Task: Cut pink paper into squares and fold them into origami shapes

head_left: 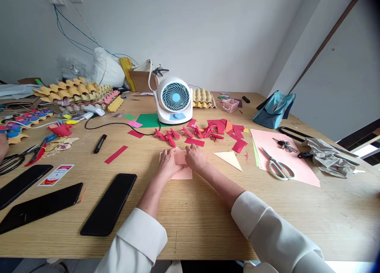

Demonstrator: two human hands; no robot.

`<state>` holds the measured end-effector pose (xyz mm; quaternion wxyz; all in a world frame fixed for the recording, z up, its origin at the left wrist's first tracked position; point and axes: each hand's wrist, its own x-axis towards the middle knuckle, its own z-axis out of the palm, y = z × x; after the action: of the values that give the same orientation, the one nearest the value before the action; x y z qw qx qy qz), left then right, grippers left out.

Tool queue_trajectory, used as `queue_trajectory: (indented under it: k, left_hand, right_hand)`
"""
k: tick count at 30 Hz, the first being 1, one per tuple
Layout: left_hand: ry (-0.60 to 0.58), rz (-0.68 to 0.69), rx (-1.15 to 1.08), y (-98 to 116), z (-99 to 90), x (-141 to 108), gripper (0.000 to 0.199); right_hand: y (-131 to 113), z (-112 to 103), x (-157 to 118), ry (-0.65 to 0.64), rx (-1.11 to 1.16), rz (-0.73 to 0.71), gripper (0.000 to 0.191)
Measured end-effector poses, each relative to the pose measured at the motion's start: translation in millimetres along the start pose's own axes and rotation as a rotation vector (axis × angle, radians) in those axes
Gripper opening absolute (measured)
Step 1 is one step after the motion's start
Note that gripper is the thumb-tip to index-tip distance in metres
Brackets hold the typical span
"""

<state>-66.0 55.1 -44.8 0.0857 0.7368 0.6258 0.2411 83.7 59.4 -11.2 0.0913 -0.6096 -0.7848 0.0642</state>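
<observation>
A pale pink paper square [181, 167] lay flat near the middle of the wooden table [208, 221], partly folded. The left hand [169, 162] and right hand [194, 156] pressed down on it, fingers curled (thumbs nearly touching). Behind stood a small white fan [173, 101] against a plain grey wall [190, 31].

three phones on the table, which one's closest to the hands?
The right-most phone, lying just beside the left hand's forearm. The other two lie farther left, toward the table's edge.
</observation>
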Motion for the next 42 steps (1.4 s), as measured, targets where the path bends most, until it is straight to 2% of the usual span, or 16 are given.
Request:
queue_trajectory:
  k: [6, 15, 22, 27, 31, 36, 40, 42]
  left_hand:
    - [-0.022, -0.033, 0.003, -2.6, 1.7, 0.3, 0.053]
    - [-0.053, 0.008, -0.04, -2.7, -5.1, -1.5, 0.057]
    - [-0.094, -0.005, -0.061, -3.8, -11.6, -0.4, 0.035]
    - [-0.103, -0.013, -0.086, -6.8, -12.2, -0.8, 0.037]
    - [-0.072, -0.01, -0.099, -14.2, -9.6, 0.9, 0.033]
    - [-0.059, 0.009, -0.097, -20.7, -6.9, 2.7, 0.043]
    - [-0.035, 0.03, -0.094, -22.0, -1.6, 4.8, 0.053]
    - [-0.013, 0.022, -0.086, -22.1, 1.7, 6.0, 0.053]
  right_hand:
    - [-3.2, -4.6, -7.1, -0.05, -0.044, -0.068, 0.036]
    - [-3.2, -6.1, -0.3, -0.053, -0.115, -0.094, 0.03]
    - [-4.5, -5.9, 0.4, -0.058, -0.135, -0.147, 0.028]
    - [-2.1, -3.8, -1.6, -0.021, -0.131, -0.162, 0.026]
    - [-7.4, 0.1, -7.7, -0.038, -0.119, -0.191, 0.029]
    - [-6.6, 3.7, 5.4, -0.043, -0.098, -0.116, 0.033]
    - [1.6, 3.8, 13.9, -0.026, -0.023, -0.044, 0.024]
    - [2.9, 3.1, 16.6, -0.035, 0.023, -0.011, 0.032]
